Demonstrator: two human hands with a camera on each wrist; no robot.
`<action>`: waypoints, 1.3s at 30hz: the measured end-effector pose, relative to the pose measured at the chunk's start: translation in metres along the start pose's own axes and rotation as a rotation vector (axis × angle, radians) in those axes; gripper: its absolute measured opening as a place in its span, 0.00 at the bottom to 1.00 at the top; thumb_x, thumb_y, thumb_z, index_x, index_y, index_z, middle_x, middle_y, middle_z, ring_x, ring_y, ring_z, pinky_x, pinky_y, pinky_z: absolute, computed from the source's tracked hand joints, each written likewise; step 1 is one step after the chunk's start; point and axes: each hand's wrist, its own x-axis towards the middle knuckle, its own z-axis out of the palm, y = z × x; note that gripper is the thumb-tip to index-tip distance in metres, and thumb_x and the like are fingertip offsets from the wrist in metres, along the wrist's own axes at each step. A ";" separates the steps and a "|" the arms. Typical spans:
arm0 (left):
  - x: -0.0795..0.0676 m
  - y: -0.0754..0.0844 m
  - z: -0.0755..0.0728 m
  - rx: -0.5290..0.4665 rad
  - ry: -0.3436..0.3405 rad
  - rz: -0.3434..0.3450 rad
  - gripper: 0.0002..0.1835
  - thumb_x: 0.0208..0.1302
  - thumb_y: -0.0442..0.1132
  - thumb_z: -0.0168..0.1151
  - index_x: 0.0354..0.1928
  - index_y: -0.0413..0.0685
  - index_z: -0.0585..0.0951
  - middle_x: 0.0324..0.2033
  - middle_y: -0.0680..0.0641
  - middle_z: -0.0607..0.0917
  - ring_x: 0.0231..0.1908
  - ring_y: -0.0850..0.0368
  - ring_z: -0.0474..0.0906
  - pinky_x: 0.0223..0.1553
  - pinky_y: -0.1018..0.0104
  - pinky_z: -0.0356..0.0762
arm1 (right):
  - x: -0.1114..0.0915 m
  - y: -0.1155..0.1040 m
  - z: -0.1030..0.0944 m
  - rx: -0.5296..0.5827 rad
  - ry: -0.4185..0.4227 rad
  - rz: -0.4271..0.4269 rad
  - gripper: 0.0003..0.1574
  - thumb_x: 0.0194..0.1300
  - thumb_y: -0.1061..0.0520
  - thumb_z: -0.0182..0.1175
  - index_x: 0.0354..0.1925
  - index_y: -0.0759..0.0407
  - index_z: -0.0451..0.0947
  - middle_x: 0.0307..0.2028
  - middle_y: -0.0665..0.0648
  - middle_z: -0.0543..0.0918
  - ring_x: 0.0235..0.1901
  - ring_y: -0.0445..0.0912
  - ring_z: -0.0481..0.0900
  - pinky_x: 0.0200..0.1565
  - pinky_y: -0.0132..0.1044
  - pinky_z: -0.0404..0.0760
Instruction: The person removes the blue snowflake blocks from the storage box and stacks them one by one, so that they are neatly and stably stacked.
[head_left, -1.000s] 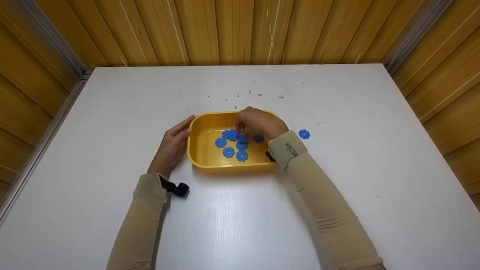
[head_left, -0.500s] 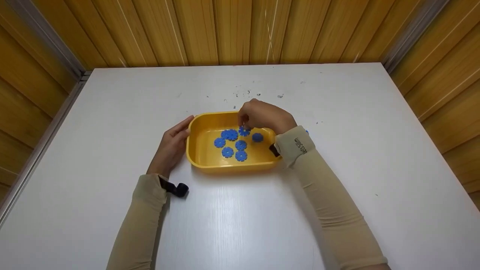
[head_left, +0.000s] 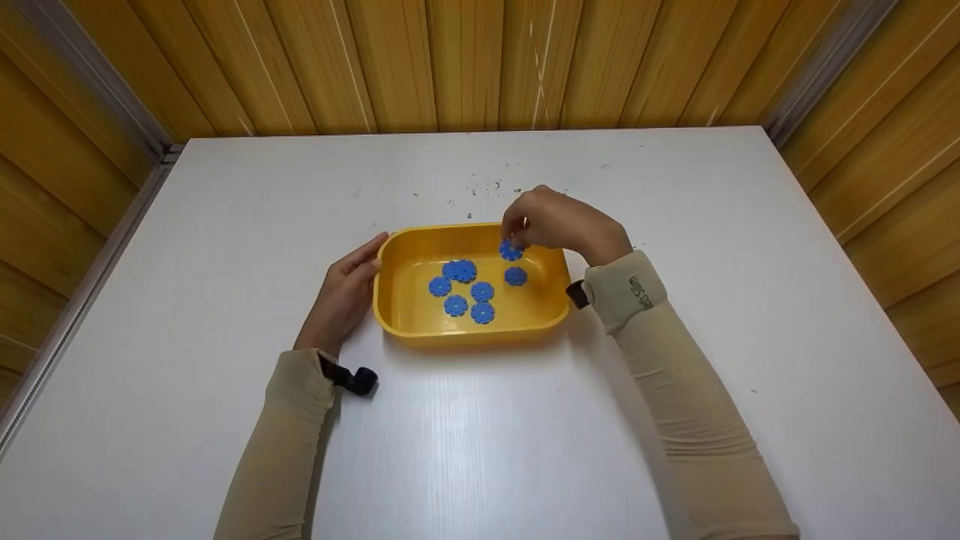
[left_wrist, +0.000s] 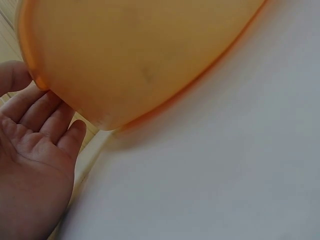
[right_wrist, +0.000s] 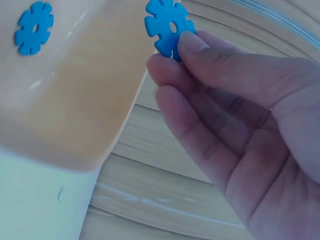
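My left hand (head_left: 345,289) rests against the left end of a yellow plastic bin (head_left: 469,339). In the left wrist view, its thumb meets the rim and the fingers lie along the outer wall, their tips partly hidden. My right hand (head_left: 562,221) is over the bin's far right corner. Between thumb and forefinger it pinches a blue notched disc (right_wrist: 162,27) with a small hole in its middle. Several matching discs lie inside the bin, most around the middle, and one disc (head_left: 515,276) farther right, below the held one.
The bin stands on a white table (head_left: 450,435) with dark scuff marks beyond it. Wood-look panels (head_left: 465,67) rise behind the table and at both sides. A black strap with a small knob (head_left: 364,381) sits on the left wrist.
My right hand has lifted a blue disc from the bin floor and moved right and away toward the far right rim. My left hand stays at the bin's left end.
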 end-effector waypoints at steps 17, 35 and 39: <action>-0.001 0.001 -0.001 0.001 0.005 -0.023 0.28 0.79 0.33 0.47 0.78 0.43 0.62 0.78 0.47 0.63 0.79 0.57 0.58 0.76 0.66 0.63 | -0.031 0.039 -0.006 0.091 0.109 0.024 0.12 0.69 0.66 0.63 0.49 0.64 0.87 0.48 0.62 0.89 0.44 0.53 0.87 0.54 0.47 0.89; -0.003 0.001 -0.001 -0.034 0.006 -0.009 0.28 0.78 0.32 0.47 0.78 0.41 0.62 0.78 0.45 0.64 0.78 0.56 0.59 0.75 0.67 0.65 | -0.060 0.080 0.008 0.175 0.233 0.150 0.14 0.70 0.65 0.62 0.52 0.63 0.86 0.47 0.64 0.87 0.44 0.55 0.84 0.55 0.49 0.87; -0.002 0.001 -0.002 -0.030 0.004 -0.009 0.28 0.78 0.32 0.46 0.77 0.41 0.62 0.78 0.45 0.63 0.79 0.55 0.58 0.75 0.66 0.64 | -0.065 0.089 0.011 0.168 0.236 0.169 0.15 0.70 0.64 0.63 0.53 0.63 0.86 0.47 0.64 0.87 0.44 0.55 0.84 0.54 0.47 0.87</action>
